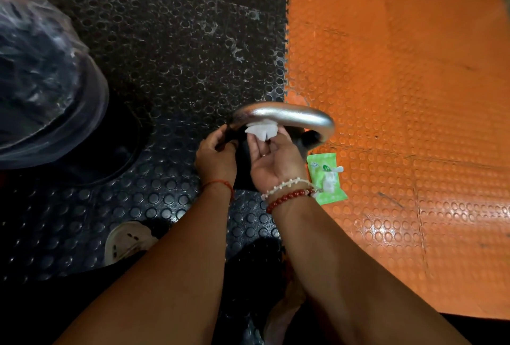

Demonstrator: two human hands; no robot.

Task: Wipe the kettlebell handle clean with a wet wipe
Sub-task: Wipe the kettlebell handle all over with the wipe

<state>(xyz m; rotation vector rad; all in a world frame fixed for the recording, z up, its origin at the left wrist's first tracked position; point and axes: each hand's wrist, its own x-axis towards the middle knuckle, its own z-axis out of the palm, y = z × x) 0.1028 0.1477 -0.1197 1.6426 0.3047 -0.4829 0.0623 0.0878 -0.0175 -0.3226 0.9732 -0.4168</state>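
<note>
View from above, looking down at a floor of studded rubber tiles, a black mat (165, 55) on the left meeting an orange mat (400, 82) on the right. A kettlebell stands on the seam between them. Its dark body (244, 164) is mostly hidden behind the hands, and its silver kettlebell handle (287, 114) arches across the middle of the view.

The left grip (216, 160), a bare hand with a red thread at the wrist, has its fingers curled round the shadowed left end of the handle, where it drops toward the body.

The right grip (276, 164), with a white and a red bead bracelet at the wrist, is turned palm up just beside the left one. Its fingers are partly curled and hold a crumpled white wet wipe (260, 131) at the fingertips. The wipe sits directly above this grip and touches the underside of the handle, left of the arch's middle.

A green wipe packet (328, 179) lies flat on the orange mat, just beside the right wrist. A bin lined with a clear plastic bag (41, 77) stands at far left, well apart from the kettlebell. A foot in a pale sandal (127, 240) rests on the black mat, lower left.
</note>
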